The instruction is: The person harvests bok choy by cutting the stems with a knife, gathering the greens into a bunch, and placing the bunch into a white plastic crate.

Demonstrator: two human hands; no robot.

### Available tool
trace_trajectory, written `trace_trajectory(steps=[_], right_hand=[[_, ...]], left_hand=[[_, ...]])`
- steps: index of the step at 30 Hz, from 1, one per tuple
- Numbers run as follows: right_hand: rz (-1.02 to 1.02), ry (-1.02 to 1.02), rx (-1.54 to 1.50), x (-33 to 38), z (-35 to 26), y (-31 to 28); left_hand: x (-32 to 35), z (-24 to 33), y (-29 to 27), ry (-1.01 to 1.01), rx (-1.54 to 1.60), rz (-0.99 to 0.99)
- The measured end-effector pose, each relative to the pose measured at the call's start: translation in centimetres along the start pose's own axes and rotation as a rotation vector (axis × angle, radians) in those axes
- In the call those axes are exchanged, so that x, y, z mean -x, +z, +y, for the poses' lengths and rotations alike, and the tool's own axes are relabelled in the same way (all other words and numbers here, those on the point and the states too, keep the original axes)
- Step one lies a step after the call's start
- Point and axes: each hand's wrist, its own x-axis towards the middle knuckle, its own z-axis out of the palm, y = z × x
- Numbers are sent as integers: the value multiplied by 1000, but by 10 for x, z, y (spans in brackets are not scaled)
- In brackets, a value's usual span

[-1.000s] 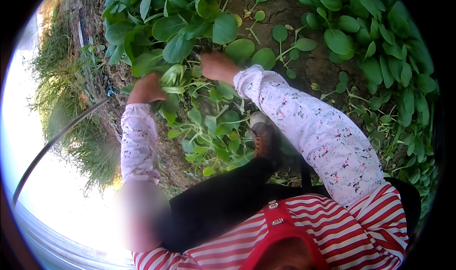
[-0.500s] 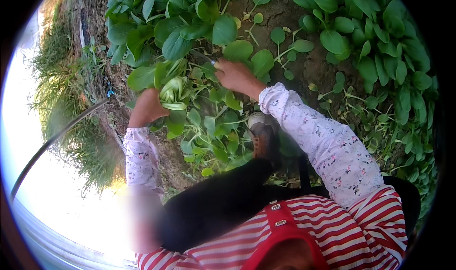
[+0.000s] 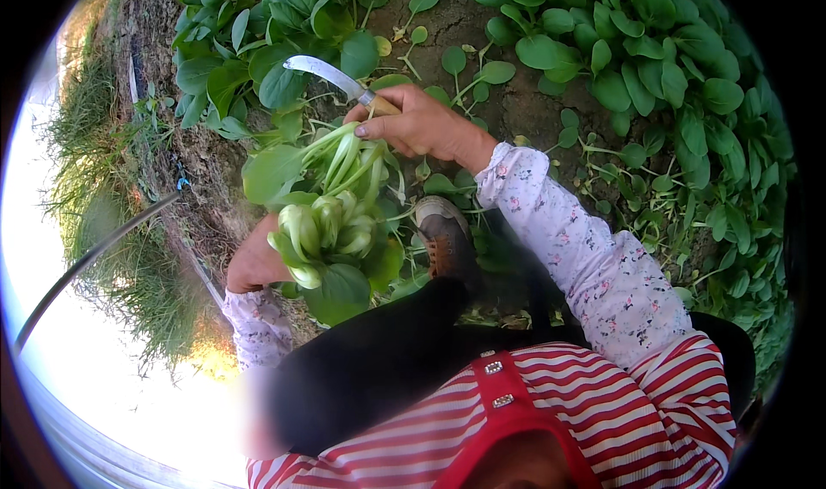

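My left hand [image 3: 260,258] is closed around a bunch of bok choy [image 3: 323,231], its pale green stem bases pointing up toward me; leaves hide most of the fingers. A small sickle [image 3: 331,74] with a curved metal blade and a wooden handle is gripped in my right hand [image 3: 426,126]. Its blade points left over the standing leaves. The thumb of that hand also presses on the pale stalks [image 3: 344,155] at the far side of the bunch. Both hands are close together above the plant bed.
Standing leafy greens [image 3: 292,15] grow at the far left, and a denser patch [image 3: 654,67] fills the right. Bare soil [image 3: 439,41] with small scattered seedlings lies between them. My shoe [image 3: 447,244] stands just nearer than the hands. A dark hose [image 3: 95,261] and grass [image 3: 103,188] are at the left.
The sickle has come up out of the leaves into plain sight. My left hand has moved nearer to me with a fuller bunch showing, and my right hand has closed in on its stalks.
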Motion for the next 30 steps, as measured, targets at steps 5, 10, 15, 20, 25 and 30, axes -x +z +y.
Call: trace_trajectory(steps=[5,10,15,20,25,30], right_hand=[[260,-98,109,22,-11,-14],[447,-296,56,47,-21,-19],[778,-362,271,67,-35,-61],[607,-142,806,82,-47,-67],[251,-237,828,69,-50,-42],[314,-273,917,69,-44,-43]], left_hand=[[-11,-1,3,15,163,-48],[-24,0,2,2,194,-74],[-35,8,17,157,347,-5],[-42,32,13,173,-74,-92],[-60,63,33,229,-524,-164],[-60,66,44,342,-500,-85]])
